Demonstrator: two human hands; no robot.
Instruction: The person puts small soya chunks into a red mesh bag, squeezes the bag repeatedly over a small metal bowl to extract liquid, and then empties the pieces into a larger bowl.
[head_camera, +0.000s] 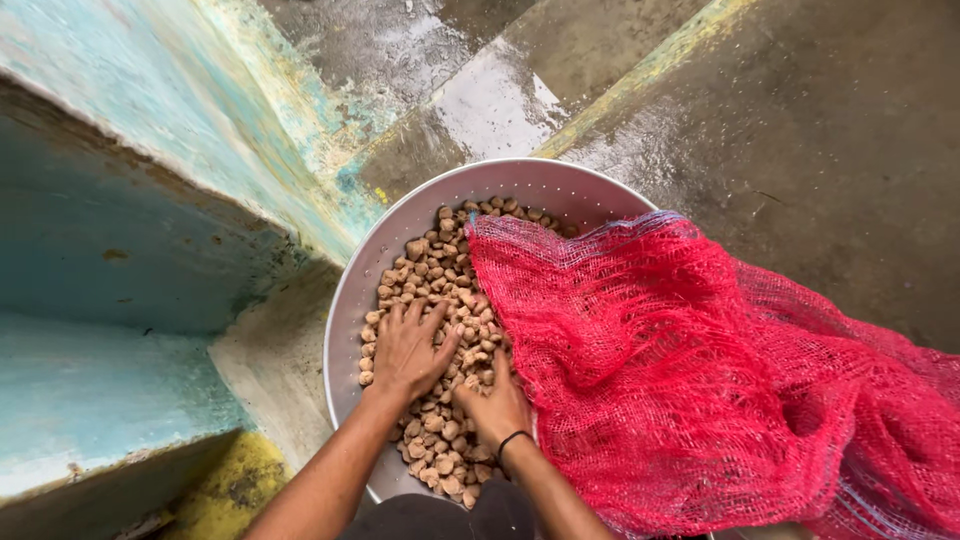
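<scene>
Both hands, left (407, 348) and right (494, 402), spread flat on brown nuts (440, 262) in perforated metal basin (560, 185); red mesh sack (700, 380) alongside.

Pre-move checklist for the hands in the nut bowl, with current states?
1. Left hand flat on the brown nuts, fingers spread: ok.
2. Right hand on the nuts beside the red mesh sack: ok.
3. Either hand closed around nuts: cannot tell.
4. Sack mouth lying over the rim of the perforated metal bowl: ok.
5. Nuts inside the bowl, none seen spilled on the wet concrete floor: ok.
6. Bowl sitting level: cannot tell.
</scene>
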